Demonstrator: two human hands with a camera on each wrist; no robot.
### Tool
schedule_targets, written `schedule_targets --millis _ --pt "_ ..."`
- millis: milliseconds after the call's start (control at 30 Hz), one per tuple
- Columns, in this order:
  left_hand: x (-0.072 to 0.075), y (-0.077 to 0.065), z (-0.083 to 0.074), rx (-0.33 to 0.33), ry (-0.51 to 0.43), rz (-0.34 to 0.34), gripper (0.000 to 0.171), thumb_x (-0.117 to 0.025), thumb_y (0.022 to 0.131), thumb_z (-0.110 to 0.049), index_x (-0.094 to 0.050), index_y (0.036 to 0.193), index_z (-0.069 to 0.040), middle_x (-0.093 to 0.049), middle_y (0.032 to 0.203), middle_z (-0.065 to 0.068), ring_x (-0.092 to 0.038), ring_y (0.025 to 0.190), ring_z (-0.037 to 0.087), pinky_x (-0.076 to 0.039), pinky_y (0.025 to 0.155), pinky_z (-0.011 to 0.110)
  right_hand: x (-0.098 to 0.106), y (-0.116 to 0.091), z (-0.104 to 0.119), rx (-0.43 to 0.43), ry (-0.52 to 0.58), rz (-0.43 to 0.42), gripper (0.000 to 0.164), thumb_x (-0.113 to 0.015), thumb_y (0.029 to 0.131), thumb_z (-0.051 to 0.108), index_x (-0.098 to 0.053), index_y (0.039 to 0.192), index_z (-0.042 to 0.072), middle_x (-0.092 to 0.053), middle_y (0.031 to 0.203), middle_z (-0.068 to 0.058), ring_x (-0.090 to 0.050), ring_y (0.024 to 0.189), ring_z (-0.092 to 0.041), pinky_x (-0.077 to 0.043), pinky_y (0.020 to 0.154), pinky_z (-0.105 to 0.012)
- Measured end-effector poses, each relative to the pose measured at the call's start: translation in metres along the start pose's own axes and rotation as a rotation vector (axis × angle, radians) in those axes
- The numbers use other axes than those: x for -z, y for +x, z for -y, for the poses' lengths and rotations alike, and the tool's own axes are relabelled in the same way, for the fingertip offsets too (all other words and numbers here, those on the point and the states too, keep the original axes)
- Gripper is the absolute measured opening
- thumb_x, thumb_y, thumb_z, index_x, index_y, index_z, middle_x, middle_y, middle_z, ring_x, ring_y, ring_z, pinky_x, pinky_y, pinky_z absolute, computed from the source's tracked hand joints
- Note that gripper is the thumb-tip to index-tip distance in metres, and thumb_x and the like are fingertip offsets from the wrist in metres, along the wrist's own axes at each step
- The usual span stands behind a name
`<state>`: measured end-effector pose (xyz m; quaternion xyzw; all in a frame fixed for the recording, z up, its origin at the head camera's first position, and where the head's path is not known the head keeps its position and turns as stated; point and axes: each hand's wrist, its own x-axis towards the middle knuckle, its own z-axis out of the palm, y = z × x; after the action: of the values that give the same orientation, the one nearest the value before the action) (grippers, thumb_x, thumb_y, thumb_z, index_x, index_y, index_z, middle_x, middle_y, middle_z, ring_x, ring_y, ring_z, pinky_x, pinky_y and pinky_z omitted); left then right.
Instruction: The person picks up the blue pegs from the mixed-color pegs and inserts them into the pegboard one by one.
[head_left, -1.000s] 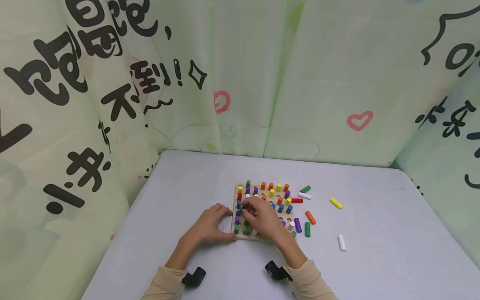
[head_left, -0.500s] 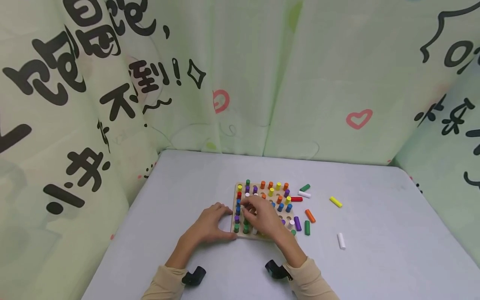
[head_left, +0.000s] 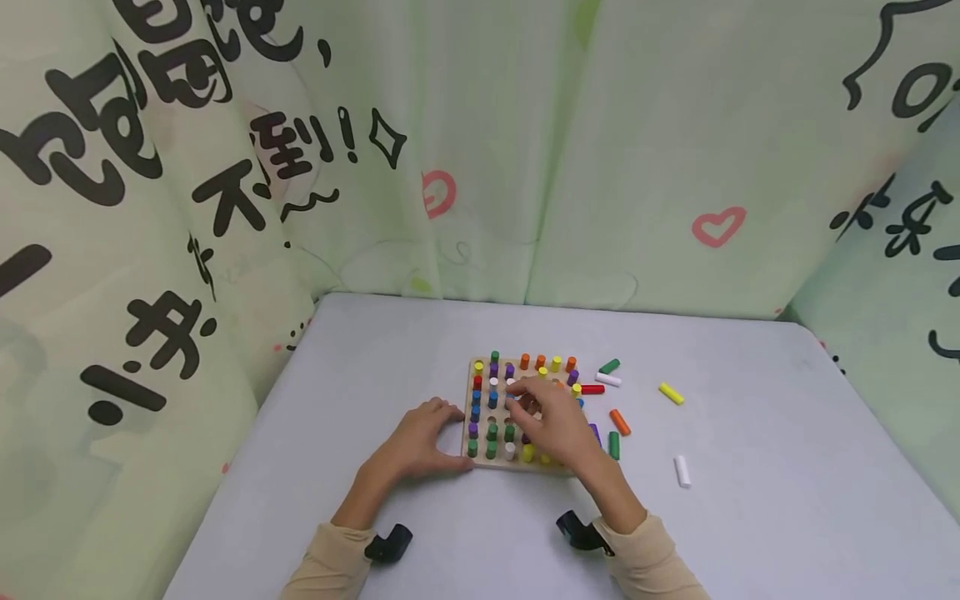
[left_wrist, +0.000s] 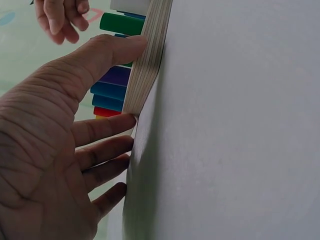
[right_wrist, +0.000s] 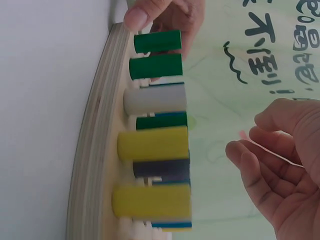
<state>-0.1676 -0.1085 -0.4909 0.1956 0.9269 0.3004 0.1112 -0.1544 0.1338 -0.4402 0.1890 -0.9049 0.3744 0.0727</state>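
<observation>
A wooden pegboard (head_left: 517, 467) lies on the table, with upright pegs of several colours in its holes. My left hand (head_left: 422, 439) rests at its near left corner. The thumb (left_wrist: 131, 47) touches the board's side in the left wrist view, and the outstretched fingers lie along the neighbouring edge. A blue peg (head_left: 476, 413) stands in the leftmost column. Over the middle of the board hovers my right hand (head_left: 558, 423), fingers loosely bent. No peg shows between its fingertips in the right wrist view, where yellow pegs (right_wrist: 152, 202) stand beside it. That hand hides part of the board's right side.
Loose pegs lie right of the board: a red peg (head_left: 592, 389), an orange peg (head_left: 620, 422), a green peg (head_left: 614, 446), a yellow peg (head_left: 671, 393) and a white peg (head_left: 682, 472), among others. A printed curtain (head_left: 487, 167) hangs behind the table.
The blue peg at my right fingertips was tilted and now stands upright in the left column. My right hand has left it and moved right. My left hand stays at the corner.
</observation>
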Motion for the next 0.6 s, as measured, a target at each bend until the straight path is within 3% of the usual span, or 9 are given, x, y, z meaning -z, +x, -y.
schedule_targets --millis 300,600 --pt "0.004 -0.003 0.000 -0.006 0.020 0.007 0.077 -0.086 0.074 -0.052 -0.062 0.135 -0.011 -0.060 0.133 0.009 -0.055 0.126 0.031 -0.045 0.110 0.053 0.021 -0.019 -0.004 0.037 -0.066 -0.056 0.020 -0.073 0.093 0.008 -0.071 0.113 0.003 -0.071 0.102 -0.005 -0.062 0.081 -0.013 -0.058 0.068 -0.024" --pt "0.001 -0.009 -0.001 0.029 0.029 0.037 0.087 -0.086 0.075 -0.053 -0.055 0.142 -0.008 -0.056 0.144 0.013 -0.052 0.135 0.034 -0.042 0.114 0.053 0.028 -0.040 -0.012 0.040 -0.083 -0.041 0.018 -0.074 0.092 0.008 -0.072 0.109 0.005 -0.071 0.099 -0.001 -0.064 0.082 -0.011 -0.060 0.069 -0.029"
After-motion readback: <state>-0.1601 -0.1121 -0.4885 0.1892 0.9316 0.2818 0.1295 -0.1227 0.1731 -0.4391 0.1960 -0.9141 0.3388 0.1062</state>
